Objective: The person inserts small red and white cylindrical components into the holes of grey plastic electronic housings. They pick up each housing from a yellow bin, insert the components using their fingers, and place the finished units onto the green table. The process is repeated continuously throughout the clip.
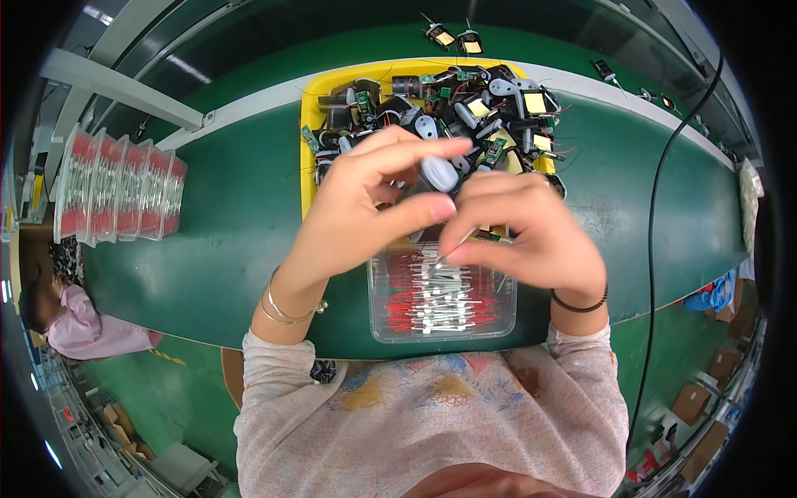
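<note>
My left hand [357, 195] is closed around a small part with a rounded pale grey end [438, 173]; its thumb and index finger lie on either side, and the rest of the part is hidden. Beside it, my right hand [527, 224] pinches a slim metal tool [435, 266], slanting down to the left; its exact kind is blurred. Below both hands sits a clear plastic box [380, 328] of short red-and-white wires with white connectors. Behind them stands a yellow tray [309, 124] heaped with black and grey motor-like parts, green circuit boards and yellow pads.
Several clear boxes of similar wires [120, 187] stand stacked at the left on the green table [241, 207]. Past the table's white rail, loose parts [448, 37] lie on a green surface. A black cable [656, 216] hangs down the right side. A person in pink [95, 324] sits at far left.
</note>
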The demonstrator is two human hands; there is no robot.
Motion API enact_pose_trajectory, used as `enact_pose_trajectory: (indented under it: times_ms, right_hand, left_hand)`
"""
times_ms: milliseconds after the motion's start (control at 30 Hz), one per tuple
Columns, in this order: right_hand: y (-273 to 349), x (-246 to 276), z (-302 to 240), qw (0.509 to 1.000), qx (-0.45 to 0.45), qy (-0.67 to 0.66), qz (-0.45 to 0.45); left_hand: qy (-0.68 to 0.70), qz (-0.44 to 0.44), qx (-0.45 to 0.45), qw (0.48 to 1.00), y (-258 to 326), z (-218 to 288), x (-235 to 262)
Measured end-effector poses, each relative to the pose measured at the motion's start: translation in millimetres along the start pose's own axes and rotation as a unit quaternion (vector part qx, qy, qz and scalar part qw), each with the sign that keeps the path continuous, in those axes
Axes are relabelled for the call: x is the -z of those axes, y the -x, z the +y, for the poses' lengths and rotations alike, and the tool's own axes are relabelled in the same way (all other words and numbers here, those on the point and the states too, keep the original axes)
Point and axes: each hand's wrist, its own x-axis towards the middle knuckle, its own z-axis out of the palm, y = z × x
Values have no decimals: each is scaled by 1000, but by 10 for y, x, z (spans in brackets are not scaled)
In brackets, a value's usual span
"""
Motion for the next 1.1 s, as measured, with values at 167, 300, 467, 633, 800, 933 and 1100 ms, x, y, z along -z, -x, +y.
enact_pose_trajectory:
  times_ms: [167, 300, 467, 633, 800, 933, 1100]
  right_hand:
    - [126, 238, -79, 969, -74, -117, 205]
    - [119, 240, -65, 973, -39, -25, 227]
    - [121, 226, -137, 981, -30, 13, 192]
    - [21, 70, -146, 954, -38, -155, 253]
    - [90, 112, 2, 957, 45, -150, 243]
    - [194, 152, -121, 917, 53, -99, 383]
    - [225, 7, -220, 926, 134, 43, 350]
  left_hand:
    - [192, 25, 80, 978, -3, 109, 110]
    - [170, -93, -21, 981, -37, 35, 158]
    - [32, -150, -86, 984, -45, 51, 40]
    - [113, -135, -32, 984, -11, 101, 12]
    - [180, -88, -12, 980, 0, 117, -14]
    - [215, -34, 9, 976, -8, 92, -35]
    - [121, 41, -126, 984, 0, -40, -164]
